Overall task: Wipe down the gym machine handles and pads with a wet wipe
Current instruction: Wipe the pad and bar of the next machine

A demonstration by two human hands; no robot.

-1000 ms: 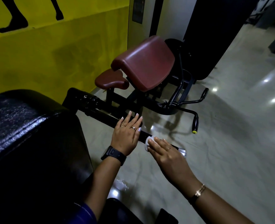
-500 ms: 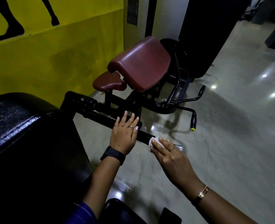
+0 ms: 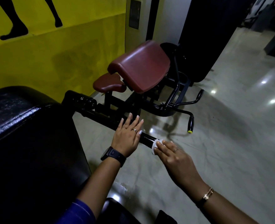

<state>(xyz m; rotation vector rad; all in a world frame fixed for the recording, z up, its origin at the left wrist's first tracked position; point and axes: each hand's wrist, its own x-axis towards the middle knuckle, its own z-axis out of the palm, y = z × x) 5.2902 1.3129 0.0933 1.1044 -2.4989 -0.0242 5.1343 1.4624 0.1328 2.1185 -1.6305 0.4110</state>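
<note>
From my desk, the bar (image 3: 147, 139) reads as black-painted metal, glossy, with a thin streak of light along it. The wipe (image 3: 156, 147) is matt white, either thin cloth or paper (I cannot tell which). The big black pad (image 3: 20, 118) looks like vinyl with a fine crinkled grain and a wet-looking sheen. The maroon pad (image 3: 140, 67) and small seat (image 3: 108, 83) are smooth, softly shiny leatherette. The floor (image 3: 230, 126) is polished stone or tile, mirroring points of light. The yellow wall (image 3: 52, 54) is matt, blotchy paint. The watch strap (image 3: 113, 155) looks like matt rubber, and the bracelet (image 3: 207, 195) is bright metal.
</note>
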